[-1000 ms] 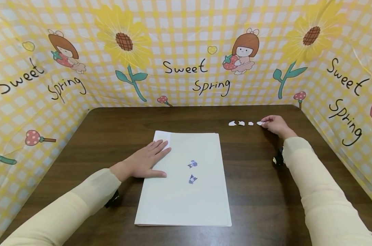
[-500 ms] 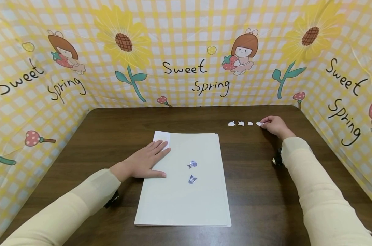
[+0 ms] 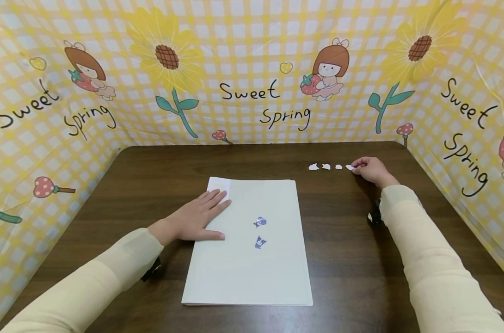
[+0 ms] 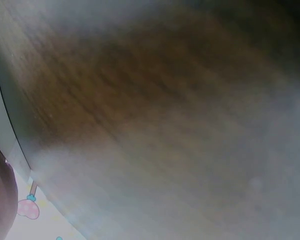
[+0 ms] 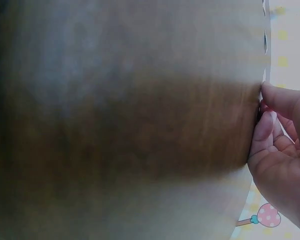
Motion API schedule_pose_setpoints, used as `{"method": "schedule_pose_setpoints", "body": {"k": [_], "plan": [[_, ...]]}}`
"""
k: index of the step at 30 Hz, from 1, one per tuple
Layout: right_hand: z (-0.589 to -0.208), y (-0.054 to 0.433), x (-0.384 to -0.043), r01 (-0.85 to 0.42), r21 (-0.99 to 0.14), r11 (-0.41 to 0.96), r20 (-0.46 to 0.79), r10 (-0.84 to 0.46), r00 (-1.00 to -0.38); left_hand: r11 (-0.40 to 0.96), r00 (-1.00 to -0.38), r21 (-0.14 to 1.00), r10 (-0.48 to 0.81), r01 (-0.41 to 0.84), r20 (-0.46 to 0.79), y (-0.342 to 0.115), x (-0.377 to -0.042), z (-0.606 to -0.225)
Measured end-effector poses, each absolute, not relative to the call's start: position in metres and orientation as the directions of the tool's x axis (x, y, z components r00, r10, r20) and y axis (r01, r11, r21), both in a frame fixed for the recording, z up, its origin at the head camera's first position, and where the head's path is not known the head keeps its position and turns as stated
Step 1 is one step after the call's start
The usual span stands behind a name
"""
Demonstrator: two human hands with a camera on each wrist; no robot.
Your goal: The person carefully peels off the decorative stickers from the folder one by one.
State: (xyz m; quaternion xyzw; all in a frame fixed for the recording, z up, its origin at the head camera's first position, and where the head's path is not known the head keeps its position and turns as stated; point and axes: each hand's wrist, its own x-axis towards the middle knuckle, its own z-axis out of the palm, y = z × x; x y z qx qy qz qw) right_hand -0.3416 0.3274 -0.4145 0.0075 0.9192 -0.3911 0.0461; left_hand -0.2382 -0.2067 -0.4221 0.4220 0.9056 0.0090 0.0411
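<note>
My left hand (image 3: 195, 217) lies flat with spread fingers on the left side of a white booklet (image 3: 248, 277). Its fingertips rest on a small white paper slip (image 3: 219, 185) at the booklet's top left corner. Two small purple cartoon cutouts (image 3: 260, 242) lie near the booklet's middle. At the far right, my right hand (image 3: 370, 170) pinches the edge of a small white paper cutout (image 3: 349, 167) on the table. In the right wrist view, thumb and fingertips meet the tabletop with the other fingers curled in; the cutout is mostly hidden there.
Three more white cutouts (image 3: 326, 167) lie in a row left of my right hand. The dark wooden table (image 3: 144, 171) ends at a yellow checked cloth (image 3: 252, 46) behind and at the sides. Black wrist cameras (image 3: 374, 215) sit beneath both forearms.
My right hand has shifted slightly left, and the cutout at its fingertips has come a little closer to the row. The left hand has stayed in place on the booklet.
</note>
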Motion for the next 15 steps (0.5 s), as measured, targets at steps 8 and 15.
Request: {"method": "schedule_pose_setpoints", "body": {"k": [8, 15], "plan": [[-0.4155, 0.3269, -0.3418, 0.056, -0.733, 0.678, -0.092, -0.018, -0.996, 0.646, -0.641, 0.055, 0.763, 0.762, -0.078, -0.2062, -0.2371, -0.4196], [-0.4163, 0.3302, -0.3418, 0.056, -0.749, 0.66, -0.109, -0.04, -0.993, 0.648, -0.643, 0.054, 0.761, 0.76, -0.087, -0.2049, -0.2375, -0.4196]]}}
